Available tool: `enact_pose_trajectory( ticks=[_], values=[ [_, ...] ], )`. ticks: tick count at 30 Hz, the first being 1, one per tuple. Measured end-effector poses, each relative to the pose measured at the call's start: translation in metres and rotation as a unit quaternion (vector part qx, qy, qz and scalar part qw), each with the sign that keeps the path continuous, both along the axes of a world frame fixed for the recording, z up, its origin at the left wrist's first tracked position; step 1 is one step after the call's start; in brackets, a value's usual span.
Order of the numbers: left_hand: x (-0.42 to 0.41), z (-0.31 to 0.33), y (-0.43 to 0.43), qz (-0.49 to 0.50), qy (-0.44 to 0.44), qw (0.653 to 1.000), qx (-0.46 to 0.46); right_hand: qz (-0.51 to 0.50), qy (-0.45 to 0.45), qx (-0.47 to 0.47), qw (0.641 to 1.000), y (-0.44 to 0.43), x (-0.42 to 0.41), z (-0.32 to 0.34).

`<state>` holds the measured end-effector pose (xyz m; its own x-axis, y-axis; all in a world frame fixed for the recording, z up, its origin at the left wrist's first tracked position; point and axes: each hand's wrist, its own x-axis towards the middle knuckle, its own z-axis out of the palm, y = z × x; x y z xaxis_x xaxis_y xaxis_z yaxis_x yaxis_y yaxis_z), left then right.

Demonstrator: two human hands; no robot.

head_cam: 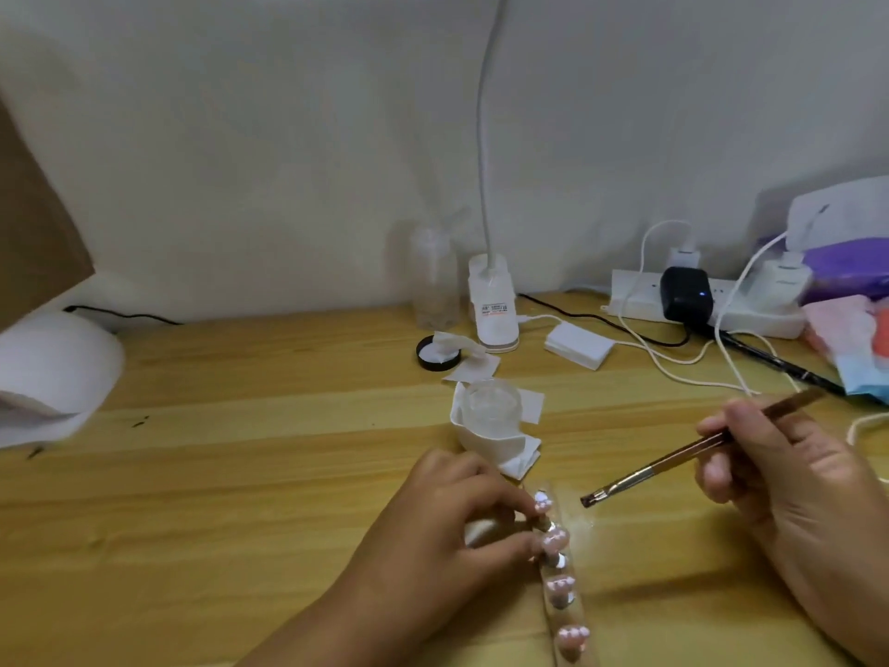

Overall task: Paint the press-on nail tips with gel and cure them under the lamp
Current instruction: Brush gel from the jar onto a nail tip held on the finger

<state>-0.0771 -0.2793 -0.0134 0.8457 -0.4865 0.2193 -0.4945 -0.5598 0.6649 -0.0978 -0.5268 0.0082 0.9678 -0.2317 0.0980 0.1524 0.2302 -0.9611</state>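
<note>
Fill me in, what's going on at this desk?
A person is working on nail tips. The left hand pinches the far end of a clear plastic strip carrying glossy pink press-on nail tips on the wooden desk. The right hand holds a thin brown-handled brush, bristles hovering just right of the strip, touching nothing. The white dome curing lamp sits at the far left, away from the strip.

You have nothing legible here. The sticker [494,311] on the white desk lamp base [498,332], centre of the frame, carries red and dark print, but it is too blurred for you to read.
</note>
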Motion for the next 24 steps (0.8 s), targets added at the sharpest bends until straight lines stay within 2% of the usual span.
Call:
enact_pose_trajectory(
  ticks=[4, 8, 14, 18, 20, 22, 24],
  values=[
    [0.0, 0.003, -0.008, 0.023, 0.017, 1.0, 0.006, 0.009, -0.006, -0.011, 1.0, -0.002, -0.001, -0.004],
    [0.001, 0.0, -0.012, 0.038, 0.063, 0.997, -0.027, -0.017, 0.002, -0.011, 1.0, -0.004, 0.007, -0.01],
    [0.006, -0.007, -0.012, 0.048, 0.049, 0.996, -0.053, -0.015, 0.032, -0.022, 0.999, -0.009, 0.016, -0.026],
    [0.004, -0.004, -0.014, 0.069, 0.064, 0.991, -0.092, -0.033, 0.011, -0.034, 0.999, -0.01, 0.019, -0.027],
    [0.0, -0.003, -0.013, 0.069, 0.054, 0.98, -0.181, -0.028, -0.005, -0.031, 0.999, -0.011, 0.02, -0.029],
    [-0.003, 0.002, -0.008, 0.073, 0.045, 0.943, -0.321, -0.026, -0.031, -0.049, 0.998, -0.013, 0.02, -0.031],
    [-0.005, 0.007, -0.003, 0.085, 0.055, 0.902, -0.419, -0.026, -0.06, -0.072, 0.995, -0.015, 0.018, -0.031]
  ],
)
